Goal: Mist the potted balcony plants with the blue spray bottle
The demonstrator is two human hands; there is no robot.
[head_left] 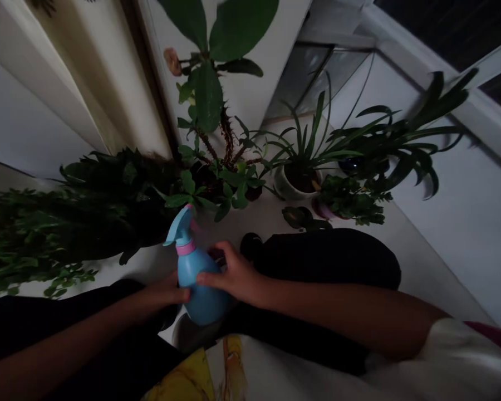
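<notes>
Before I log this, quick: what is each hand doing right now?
Left hand: closed around the blue spray bottle, on its left side.
Right hand: closed on the bottle's other side, also holding it.

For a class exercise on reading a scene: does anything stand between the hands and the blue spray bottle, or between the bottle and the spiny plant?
Nothing visible does. The left hand and right hand both rest directly on the blue spray bottle. Its nozzle points toward the low leaves of the spiny plant, with nothing seen between them.
</notes>
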